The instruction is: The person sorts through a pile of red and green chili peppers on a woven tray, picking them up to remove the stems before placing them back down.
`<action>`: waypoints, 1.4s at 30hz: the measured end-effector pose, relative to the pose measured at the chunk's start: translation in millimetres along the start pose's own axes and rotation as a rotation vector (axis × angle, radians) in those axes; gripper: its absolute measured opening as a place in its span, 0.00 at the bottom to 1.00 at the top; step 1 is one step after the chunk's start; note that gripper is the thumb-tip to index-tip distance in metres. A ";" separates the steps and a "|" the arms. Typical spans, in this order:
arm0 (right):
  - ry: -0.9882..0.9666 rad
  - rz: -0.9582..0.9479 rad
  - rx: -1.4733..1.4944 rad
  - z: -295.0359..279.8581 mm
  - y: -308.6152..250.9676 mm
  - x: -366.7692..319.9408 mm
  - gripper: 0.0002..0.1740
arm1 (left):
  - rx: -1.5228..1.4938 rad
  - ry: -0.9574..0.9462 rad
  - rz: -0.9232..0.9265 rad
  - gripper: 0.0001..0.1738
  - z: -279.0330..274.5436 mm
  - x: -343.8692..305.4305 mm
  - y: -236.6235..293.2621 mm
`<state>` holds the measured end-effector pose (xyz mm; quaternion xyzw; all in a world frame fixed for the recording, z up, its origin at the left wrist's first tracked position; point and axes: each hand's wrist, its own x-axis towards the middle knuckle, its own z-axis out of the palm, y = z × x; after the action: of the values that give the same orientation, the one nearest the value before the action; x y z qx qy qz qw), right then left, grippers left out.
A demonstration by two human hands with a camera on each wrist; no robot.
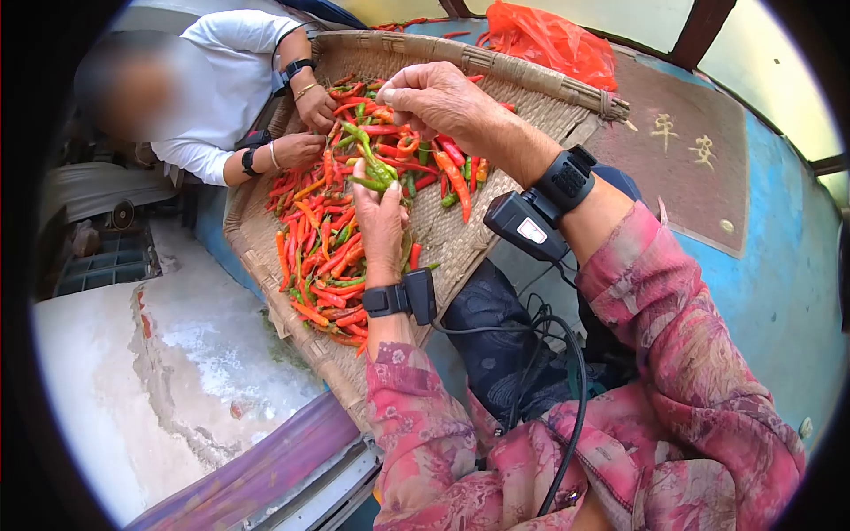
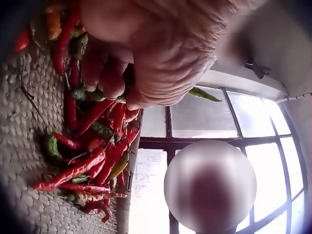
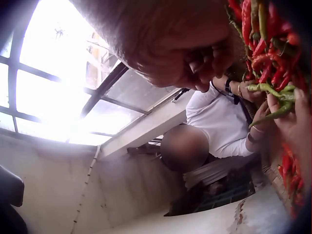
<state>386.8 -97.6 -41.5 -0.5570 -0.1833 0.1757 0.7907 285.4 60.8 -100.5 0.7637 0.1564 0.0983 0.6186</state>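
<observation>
Green peppers (image 1: 381, 170) (image 3: 277, 114) are held between the thumb and fingers of my left hand (image 1: 381, 232) (image 2: 163, 51) (image 3: 298, 119), above the pile; a green tip (image 2: 204, 94) pokes out past that hand in the left wrist view. My right hand (image 1: 447, 102) (image 3: 170, 46) is up and to the right of them, fingers curled and thumb near the index finger, with no pepper visible in it. Red, orange and green peppers (image 1: 332, 265) (image 2: 92, 165) lie heaped on a woven tray (image 1: 456, 243) (image 2: 24, 136) below both hands.
Another person in a white top (image 1: 235, 75) (image 3: 214, 114) reaches both hands into the pile from the far left. A red plastic bag (image 1: 553, 44) lies behind the tray's rim (image 1: 522, 75). Black cables (image 1: 575, 380) hang by my lap.
</observation>
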 end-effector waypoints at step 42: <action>-0.202 -0.243 -0.670 23.0 28.6 -10.8 0.13 | -0.453 0.202 -0.122 0.11 -45.6 -42.5 -16.0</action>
<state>364.2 -75.0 -62.4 -0.7391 -0.3726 0.0650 0.5575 228.3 90.2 -104.4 0.5813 0.2370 0.1691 0.7598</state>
